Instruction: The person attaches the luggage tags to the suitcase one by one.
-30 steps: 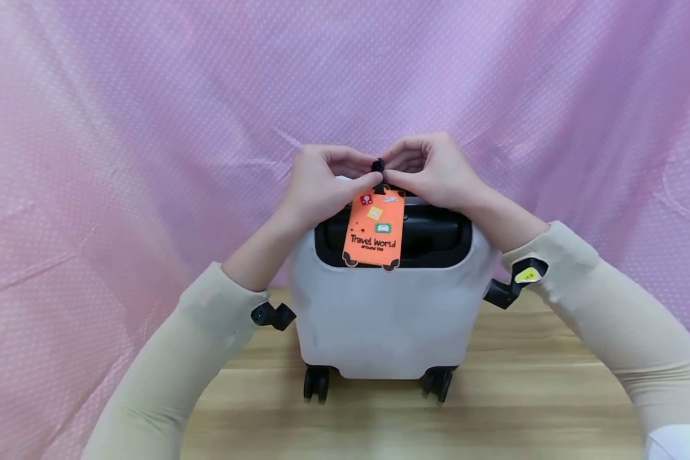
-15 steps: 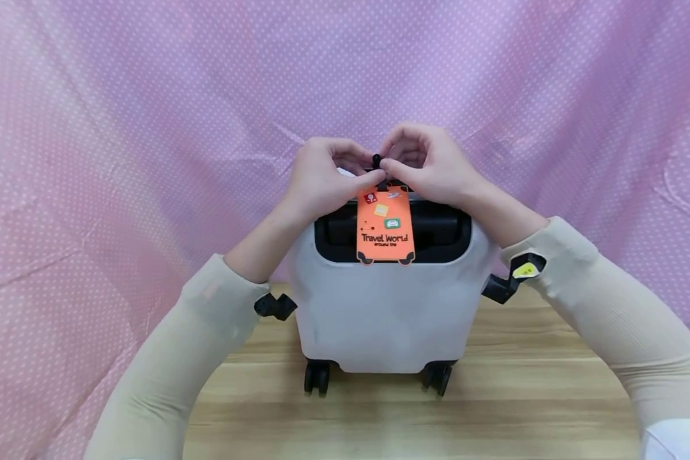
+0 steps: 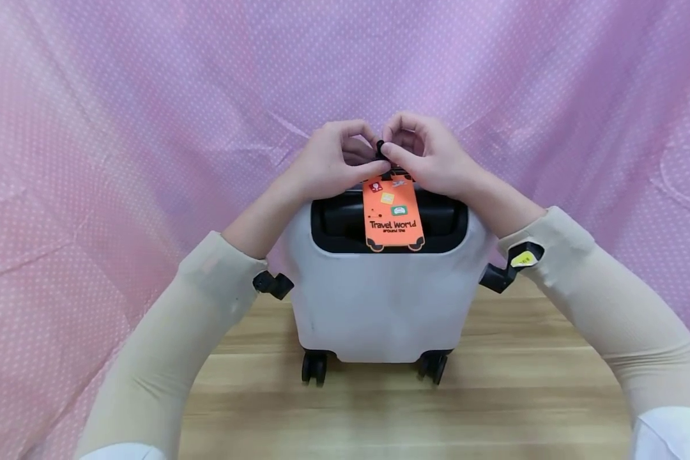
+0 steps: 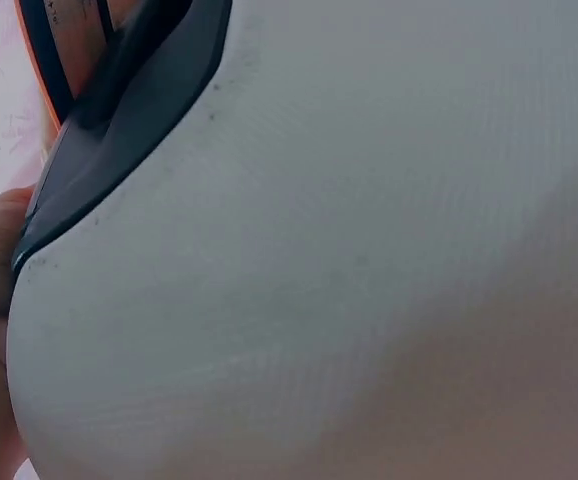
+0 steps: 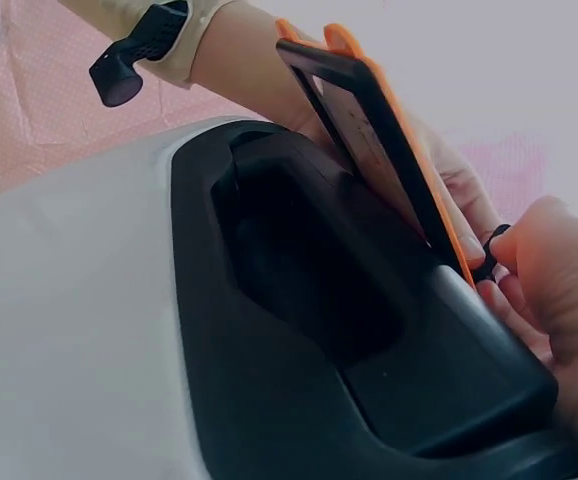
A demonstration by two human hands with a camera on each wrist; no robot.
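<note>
An orange luggage tag point(image 3: 392, 214) printed "Travel World" hangs in front of the black handle recess of a white suitcase point(image 3: 379, 306). Its short black strap point(image 3: 381, 149) stands up between both hands. My left hand point(image 3: 329, 160) pinches the strap's lower part, thumb just above the tag. With thumb and index finger, my right hand point(image 3: 434, 156) pinches the strap near its upper end. From the right wrist, the tag's back has a black frame point(image 5: 409, 165), and fingers of both hands meet at the strap point(image 5: 491, 250). Fingers hide how the strap runs.
The suitcase stands on black wheels point(image 3: 314, 367) on a wood-grain surface point(image 3: 264, 409). A pink dotted cloth point(image 3: 207, 76) hangs behind and to the sides. A black wrist camera point(image 3: 273, 284) sits beside the suitcase's left side, another point(image 3: 508, 268) beside its right.
The tag has swung from a slight tilt towards the right. Both hands stay at the strap, the right fingers shifting slightly along it. The whole scene sits higher in the head view.
</note>
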